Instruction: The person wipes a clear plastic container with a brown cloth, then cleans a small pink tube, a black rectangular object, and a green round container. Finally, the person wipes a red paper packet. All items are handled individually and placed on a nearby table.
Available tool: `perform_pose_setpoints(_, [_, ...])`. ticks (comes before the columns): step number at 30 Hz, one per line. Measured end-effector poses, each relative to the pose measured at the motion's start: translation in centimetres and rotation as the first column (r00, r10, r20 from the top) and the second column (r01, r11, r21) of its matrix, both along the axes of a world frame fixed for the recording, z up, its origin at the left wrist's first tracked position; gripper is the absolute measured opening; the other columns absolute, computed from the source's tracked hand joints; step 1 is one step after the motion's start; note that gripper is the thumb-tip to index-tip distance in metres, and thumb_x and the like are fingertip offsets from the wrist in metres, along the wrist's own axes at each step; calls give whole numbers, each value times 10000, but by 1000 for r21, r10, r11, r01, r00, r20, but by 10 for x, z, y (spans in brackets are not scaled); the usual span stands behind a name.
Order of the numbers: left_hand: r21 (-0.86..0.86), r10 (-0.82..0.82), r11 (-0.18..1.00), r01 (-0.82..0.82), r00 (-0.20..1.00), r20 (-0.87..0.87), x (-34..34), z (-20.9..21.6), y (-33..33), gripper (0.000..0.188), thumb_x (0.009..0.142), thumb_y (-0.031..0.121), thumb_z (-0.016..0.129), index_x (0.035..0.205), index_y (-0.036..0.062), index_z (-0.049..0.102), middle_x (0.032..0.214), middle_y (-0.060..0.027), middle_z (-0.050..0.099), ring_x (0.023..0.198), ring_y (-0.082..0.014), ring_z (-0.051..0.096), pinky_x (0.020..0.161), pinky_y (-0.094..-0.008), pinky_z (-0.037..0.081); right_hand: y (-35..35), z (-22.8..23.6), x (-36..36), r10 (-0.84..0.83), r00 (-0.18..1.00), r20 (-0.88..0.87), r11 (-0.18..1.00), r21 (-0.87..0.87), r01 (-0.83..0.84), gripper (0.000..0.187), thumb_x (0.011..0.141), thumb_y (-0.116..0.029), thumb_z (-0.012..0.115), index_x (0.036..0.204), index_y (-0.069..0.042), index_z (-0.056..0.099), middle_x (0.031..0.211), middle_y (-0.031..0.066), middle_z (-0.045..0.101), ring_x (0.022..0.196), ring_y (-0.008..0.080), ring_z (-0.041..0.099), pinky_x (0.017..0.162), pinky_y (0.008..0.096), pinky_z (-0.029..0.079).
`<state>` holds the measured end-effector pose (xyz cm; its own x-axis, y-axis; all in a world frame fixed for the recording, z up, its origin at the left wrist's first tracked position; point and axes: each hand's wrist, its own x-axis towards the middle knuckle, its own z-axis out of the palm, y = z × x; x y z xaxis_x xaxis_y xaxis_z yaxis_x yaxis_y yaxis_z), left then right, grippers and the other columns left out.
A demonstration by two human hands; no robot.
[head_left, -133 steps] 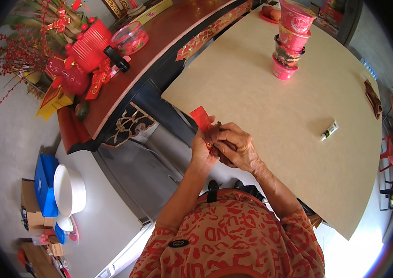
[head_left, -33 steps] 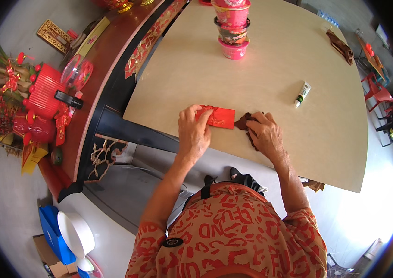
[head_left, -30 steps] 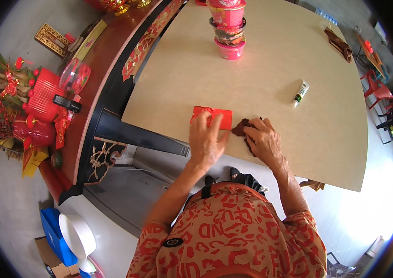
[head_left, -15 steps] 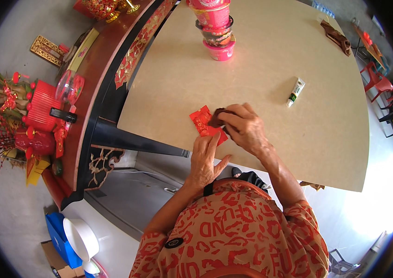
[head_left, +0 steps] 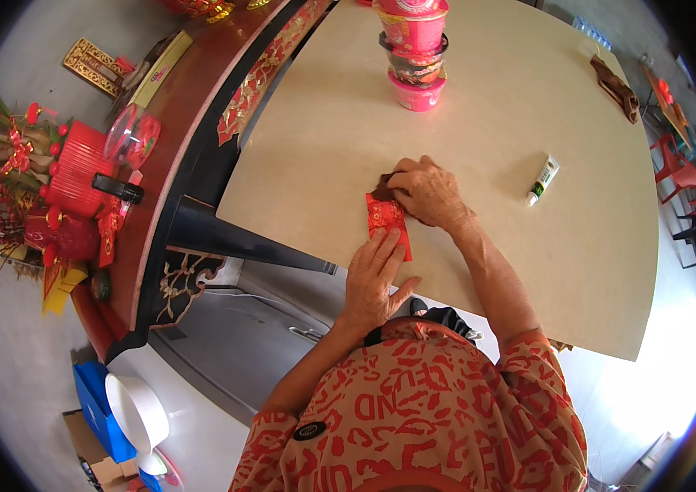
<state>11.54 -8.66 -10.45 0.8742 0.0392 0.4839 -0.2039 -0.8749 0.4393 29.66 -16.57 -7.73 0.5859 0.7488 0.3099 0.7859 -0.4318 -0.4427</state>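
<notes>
A red packet with gold print lies near the front edge of the beige table. My left hand rests flat on its near end, the fingers stretched out over it and the thumb spread aside. At the packet's far end my right hand is closed on a crumpled dark brown cloth, pressing it down on or right beside the packet's upper edge. The underside of the cloth is hidden by my fingers. To the right of that hand lies a white and green tube.
Pink and dark tubs stand stacked at the back of the table. A brown folded item lies by the far right edge. On the left, a dark red carved altar table holds red decorations. Red chairs stand far right.
The packet has turned more upright and sits slightly farther right. My right hand has moved up a little with the cloth, and my left hand now lies flatter on the packet.
</notes>
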Motion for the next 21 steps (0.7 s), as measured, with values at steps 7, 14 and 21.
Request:
perform_pose_setpoints(7, [-19, 0, 1000, 0, 1000, -13, -2, -6, 1, 574, 732, 294, 749, 1167, -21, 545, 1332, -171, 489, 1251, -347, 432, 1003, -460, 333, 5, 9, -20, 117, 993, 26, 973, 198, -120, 124, 756, -109, 644, 870, -123, 689, 949, 22, 626, 826, 258, 577, 689, 368, 510])
perform_pose_setpoints(14, [-13, -41, 999, 41, 999, -18, -4, -1, 5, 668, 744, 429, 718, 1200, -19, 523, 1321, -164, 488, 1240, -344, 438, 1008, -464, 320, 10, -15, -9, -53, 999, 12, 991, 123, 52, 104, 775, -143, 663, 869, -115, 695, 932, 11, 618, 810, 257, 571, 695, 373, 512])
perform_pose_setpoints(21, [111, -158, 982, 151, 986, 60, -22, -17, 16, 556, 675, 197, 789, 1163, 20, 590, 1154, -104, 542, 1049, -284, 526, 954, -452, 405, 6, -28, 9, -120, 945, -304, 908, 352, 228, 139, 812, -178, 635, 909, -111, 710, 921, 57, 640, 836, 277, 614, 730, 371, 512])
